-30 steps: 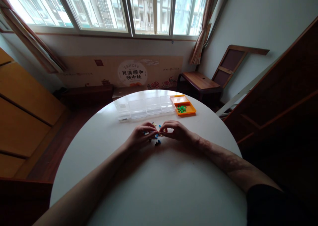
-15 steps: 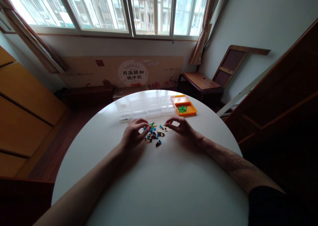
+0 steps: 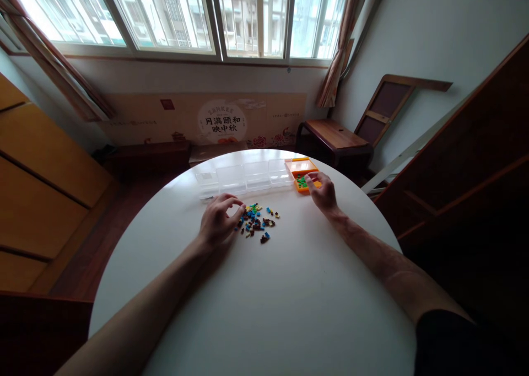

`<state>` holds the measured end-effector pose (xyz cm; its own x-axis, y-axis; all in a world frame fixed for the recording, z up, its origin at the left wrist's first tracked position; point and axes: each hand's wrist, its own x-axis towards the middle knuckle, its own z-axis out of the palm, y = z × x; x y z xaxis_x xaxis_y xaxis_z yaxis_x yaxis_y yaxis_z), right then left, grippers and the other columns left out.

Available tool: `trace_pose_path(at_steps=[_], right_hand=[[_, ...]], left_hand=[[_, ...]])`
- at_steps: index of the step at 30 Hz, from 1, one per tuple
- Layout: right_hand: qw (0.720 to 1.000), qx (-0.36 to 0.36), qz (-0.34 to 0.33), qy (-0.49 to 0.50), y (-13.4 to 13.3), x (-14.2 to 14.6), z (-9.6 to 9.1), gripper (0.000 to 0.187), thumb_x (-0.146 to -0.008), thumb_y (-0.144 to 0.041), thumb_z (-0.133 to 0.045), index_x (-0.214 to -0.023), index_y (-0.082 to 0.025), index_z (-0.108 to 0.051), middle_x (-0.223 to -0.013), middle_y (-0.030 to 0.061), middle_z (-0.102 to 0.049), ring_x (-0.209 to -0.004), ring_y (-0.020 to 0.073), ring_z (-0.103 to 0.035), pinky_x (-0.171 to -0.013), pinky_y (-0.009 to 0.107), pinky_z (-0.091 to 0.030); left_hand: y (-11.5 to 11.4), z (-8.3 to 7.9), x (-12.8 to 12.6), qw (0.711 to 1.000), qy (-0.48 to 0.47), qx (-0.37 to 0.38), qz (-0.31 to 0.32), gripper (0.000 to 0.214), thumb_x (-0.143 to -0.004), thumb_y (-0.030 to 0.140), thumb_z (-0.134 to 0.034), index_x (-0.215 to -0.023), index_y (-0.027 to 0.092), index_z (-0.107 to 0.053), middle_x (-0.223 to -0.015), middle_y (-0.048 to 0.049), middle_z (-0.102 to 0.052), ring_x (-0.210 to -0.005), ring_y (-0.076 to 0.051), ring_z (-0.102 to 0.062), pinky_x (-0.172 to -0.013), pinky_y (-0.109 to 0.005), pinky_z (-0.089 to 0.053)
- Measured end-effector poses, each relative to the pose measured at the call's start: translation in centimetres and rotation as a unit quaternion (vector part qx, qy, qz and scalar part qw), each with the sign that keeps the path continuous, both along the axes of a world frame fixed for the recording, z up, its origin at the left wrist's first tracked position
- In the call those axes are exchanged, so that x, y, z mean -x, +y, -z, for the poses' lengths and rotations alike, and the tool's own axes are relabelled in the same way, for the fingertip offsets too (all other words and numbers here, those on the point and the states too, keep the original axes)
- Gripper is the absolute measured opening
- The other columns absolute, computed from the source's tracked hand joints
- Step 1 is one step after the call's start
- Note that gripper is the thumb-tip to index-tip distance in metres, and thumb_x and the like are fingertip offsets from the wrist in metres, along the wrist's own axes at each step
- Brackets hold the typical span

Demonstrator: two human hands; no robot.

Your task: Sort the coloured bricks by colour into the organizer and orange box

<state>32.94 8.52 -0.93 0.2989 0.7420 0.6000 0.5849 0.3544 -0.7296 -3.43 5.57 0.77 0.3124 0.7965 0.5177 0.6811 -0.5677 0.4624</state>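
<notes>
A loose pile of tiny toy building bricks point(image 3: 257, 227) in brown, blue, yellow and green lies on the white round table point(image 3: 264, 304). At the pile's left edge is my left hand point(image 3: 217, 217), its thumb and index finger curled into a ring with the tips close together. Anything between those tips is too small to make out. My right hand point(image 3: 324, 193) hovers over the orange box point(image 3: 300, 190), fingertips pinched just above the green bricks point(image 3: 301, 182) inside. What the pinch holds is hidden. That hand covers the right part of the box.
A clear plastic case point(image 3: 230, 181) with several compartments stands along the table's far side, against the orange box, whose lid point(image 3: 303, 166) is raised at the back. Beyond the table are a wooden chair point(image 3: 336, 135) and a printed panel point(image 3: 264, 117) under the window.
My right hand has moved from the right side of the pile up and right to the orange box. My left hand has drawn back slightly to the left.
</notes>
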Motion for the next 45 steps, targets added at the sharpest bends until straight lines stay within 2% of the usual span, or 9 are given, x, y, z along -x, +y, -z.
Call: trace_pose_path(at_steps=[4,8,12,16,19,23,27,36,45], right_hand=[[1.0,0.02,0.004,0.004,0.2,-0.4,0.6,0.026,-0.1,-0.045,-0.065,-0.099,-0.022,-0.075,-0.106,0.0103,-0.079,-0.098,0.0302,-0.071,-0.097,0.049,-0.058],[0.994,-0.012,-0.068,-0.083,-0.6,0.8,0.4,0.013,-0.101,-0.033,-0.064,-0.102,-0.024,-0.073,-0.109,0.0096,-0.077,-0.108,0.0314,-0.069,-0.104,0.051,-0.056],[0.973,-0.042,-0.146,-0.173,-1.4,1.7,0.0,0.009,-0.102,-0.024,-0.064,-0.1,-0.025,-0.073,-0.112,0.009,-0.076,-0.114,0.0317,-0.068,-0.108,0.052,-0.055],[0.957,-0.038,-0.184,-0.219,-1.9,2.0,-0.3,0.01,-0.102,-0.021,-0.065,-0.104,-0.025,-0.073,-0.117,0.0086,-0.076,-0.118,0.031,-0.067,-0.11,0.052,-0.054],[0.952,-0.032,-0.198,-0.232,-2.0,2.1,-0.4,0.01,-0.102,-0.02,-0.065,-0.105,-0.026,-0.073,-0.118,0.0081,-0.076,-0.117,0.0302,-0.068,-0.11,0.051,-0.054],[0.95,-0.03,-0.203,-0.234,-2.0,2.1,-0.5,0.011,-0.101,-0.019,-0.065,-0.105,-0.026,-0.073,-0.118,0.0078,-0.076,-0.117,0.0298,-0.069,-0.111,0.051,-0.053],[0.949,-0.033,-0.204,-0.238,-2.1,2.2,-0.6,0.01,-0.101,-0.019,-0.064,-0.104,-0.025,-0.072,-0.118,0.008,-0.077,-0.118,0.0298,-0.069,-0.111,0.051,-0.053],[0.949,-0.026,-0.21,-0.235,-2.3,2.3,-0.7,0.01,-0.102,-0.02,-0.064,-0.104,-0.025,-0.073,-0.118,0.0079,-0.077,-0.117,0.0296,-0.07,-0.11,0.051,-0.053],[0.948,-0.026,-0.217,-0.233,-2.3,2.3,-0.7,0.01,-0.102,-0.021,-0.064,-0.103,-0.026,-0.074,-0.116,0.0073,-0.077,-0.114,0.0289,-0.07,-0.109,0.051,-0.055]], left_hand=[[0.0,0.0,0.0,1.0,-0.001,0.001,0.004,0.021,-0.104,0.037,-0.066,-0.1,0.023,-0.082,-0.114,-0.0072,-0.075,-0.097,-0.024,-0.069,-0.085,-0.037,-0.057],[0.1,0.0,0.0,0.999,0.006,0.003,0.033,0.021,-0.104,0.037,-0.066,-0.107,0.024,-0.083,-0.118,-0.0077,-0.075,-0.105,-0.026,-0.07,-0.094,-0.041,-0.058],[0.0,0.0,-0.2,0.996,0.039,-0.005,0.076,0.025,-0.106,0.043,-0.067,-0.118,0.026,-0.082,-0.129,-0.0084,-0.075,-0.119,-0.029,-0.069,-0.106,-0.047,-0.055],[0.0,0.2,-0.3,0.989,0.111,-0.001,0.094,0.037,-0.107,0.046,-0.065,-0.138,0.031,-0.076,-0.144,-0.008,-0.071,-0.13,-0.033,-0.066,-0.114,-0.053,-0.051],[0.0,0.2,-0.4,0.985,0.139,0.002,0.1,0.041,-0.108,0.047,-0.062,-0.144,0.031,-0.073,-0.149,-0.008,-0.07,-0.134,-0.034,-0.064,-0.116,-0.053,-0.049],[0.0,0.2,-0.4,0.986,0.138,-0.002,0.091,0.035,-0.111,0.045,-0.057,-0.134,0.027,-0.076,-0.141,-0.0087,-0.073,-0.128,-0.033,-0.067,-0.111,-0.052,-0.05],[0.1,0.2,-0.4,0.987,0.136,-0.01,0.087,0.029,-0.11,0.033,-0.053,-0.121,0.026,-0.079,-0.128,-0.0081,-0.077,-0.118,-0.03,-0.069,-0.106,-0.049,-0.051],[-0.2,0.1,-0.5,0.993,0.112,-0.014,0.036,0.017,-0.1,0.029,-0.064,-0.102,0.027,-0.081,-0.116,-0.0056,-0.079,-0.107,-0.029,-0.071,-0.102,-0.046,-0.051],[0.0,-0.1,-0.5,0.996,0.085,-0.022,0.009,0.021,-0.109,0.033,-0.056,-0.104,0.023,-0.074,-0.107,-0.008,-0.076,-0.101,-0.029,-0.07,-0.097,-0.043,-0.052]])
